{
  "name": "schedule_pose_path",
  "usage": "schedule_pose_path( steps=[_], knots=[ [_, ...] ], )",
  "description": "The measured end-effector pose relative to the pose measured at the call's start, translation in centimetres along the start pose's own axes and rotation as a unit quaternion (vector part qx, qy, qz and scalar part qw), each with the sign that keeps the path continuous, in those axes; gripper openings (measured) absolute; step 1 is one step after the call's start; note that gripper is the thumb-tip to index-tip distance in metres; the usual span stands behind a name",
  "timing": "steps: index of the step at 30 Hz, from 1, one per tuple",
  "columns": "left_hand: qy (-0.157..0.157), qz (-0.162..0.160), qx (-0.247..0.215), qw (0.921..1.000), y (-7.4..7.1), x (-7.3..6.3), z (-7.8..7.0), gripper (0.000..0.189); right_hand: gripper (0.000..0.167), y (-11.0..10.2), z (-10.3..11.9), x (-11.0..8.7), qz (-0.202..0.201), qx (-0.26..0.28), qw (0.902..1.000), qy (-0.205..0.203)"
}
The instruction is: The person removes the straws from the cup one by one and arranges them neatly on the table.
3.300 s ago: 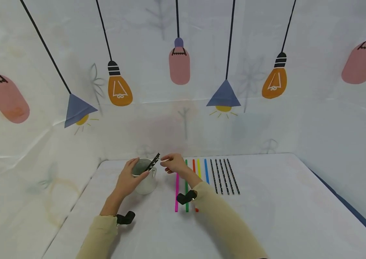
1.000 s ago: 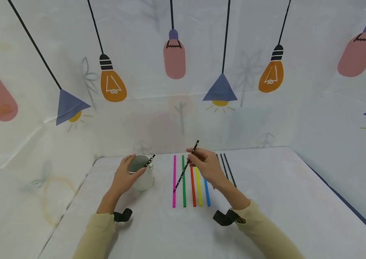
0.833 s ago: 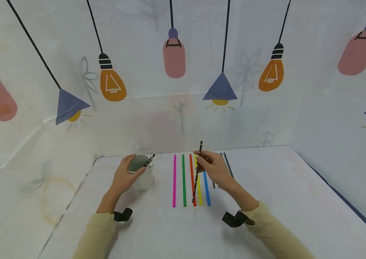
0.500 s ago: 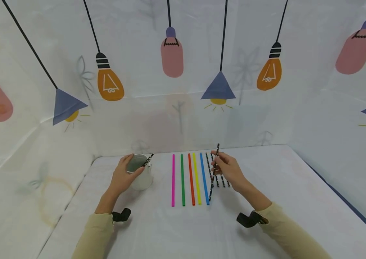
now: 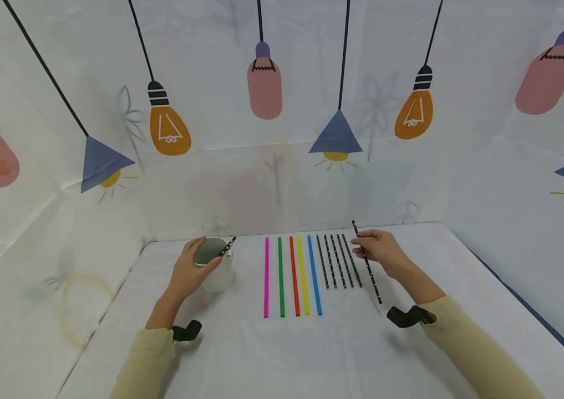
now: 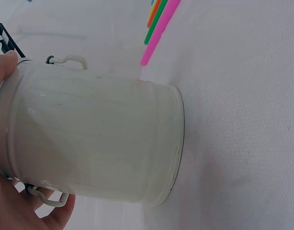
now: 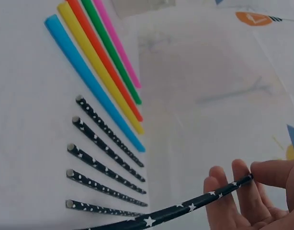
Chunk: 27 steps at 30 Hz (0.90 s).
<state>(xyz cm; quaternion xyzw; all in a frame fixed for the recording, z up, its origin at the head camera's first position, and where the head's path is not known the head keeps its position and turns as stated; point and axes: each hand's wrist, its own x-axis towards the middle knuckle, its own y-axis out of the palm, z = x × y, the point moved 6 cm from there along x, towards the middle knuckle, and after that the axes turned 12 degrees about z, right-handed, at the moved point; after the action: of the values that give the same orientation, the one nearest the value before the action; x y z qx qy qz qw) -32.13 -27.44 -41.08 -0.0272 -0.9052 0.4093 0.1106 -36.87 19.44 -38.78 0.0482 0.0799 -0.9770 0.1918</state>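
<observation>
A black drinking straw with white stars [image 7: 159,218] is slanting through the grip of the right hand [image 5: 380,249], which is pinching it between thumb and fingers near its upper end; its lower end is pointing back toward the person, and one cannot tell whether it is touching the worktop [image 5: 242,354]. Just left of that grip, five black patterned straws [image 7: 107,169] are lying in a row. Farther left of it, a blue straw [image 5: 314,275], a yellow straw [image 5: 303,275], a red straw [image 5: 294,276], a green straw [image 5: 281,277] and a pink straw [image 5: 266,277] are lying in that order, the yellow and red ones close together. Well left of it, the left hand [image 5: 193,270] is curving its grip around a white pail [image 6: 99,134] at the rim. The pail is standing on the worktop, and black-and-white straws [image 5: 228,247] are leaning out of it just beside this grip's thumb. Beyond both grips, a pale backdrop [image 5: 282,183] is rising, showing printed lamps [image 5: 264,91]; nearer the person than each grip, a pale yellow sleeve [image 5: 476,349] is covering the forearm.
</observation>
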Motion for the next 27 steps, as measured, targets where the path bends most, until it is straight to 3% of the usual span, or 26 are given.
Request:
schedule_pose_path(
  steps=[7, 19, 27],
  knots=[
    [0.003, 0.001, -0.003, 1.0, 0.0, 0.0, 0.1, 0.083, 0.044, -2.0, -0.9, 1.7, -0.053, -0.084, 0.9947, 0.028],
    [-0.001, 0.002, -0.009, 1.0, 0.2, -0.1, 0.3, 0.083, 0.04, -4.2, -3.9, 4.8, -0.134, -0.103, 0.9827, 0.074],
    [0.004, 0.0, -0.007, 1.0, 0.0, 0.0, 0.2, 0.082, 0.034, -4.9, -5.4, 6.6, -0.152, -0.163, 0.9709, 0.087]
  ],
)
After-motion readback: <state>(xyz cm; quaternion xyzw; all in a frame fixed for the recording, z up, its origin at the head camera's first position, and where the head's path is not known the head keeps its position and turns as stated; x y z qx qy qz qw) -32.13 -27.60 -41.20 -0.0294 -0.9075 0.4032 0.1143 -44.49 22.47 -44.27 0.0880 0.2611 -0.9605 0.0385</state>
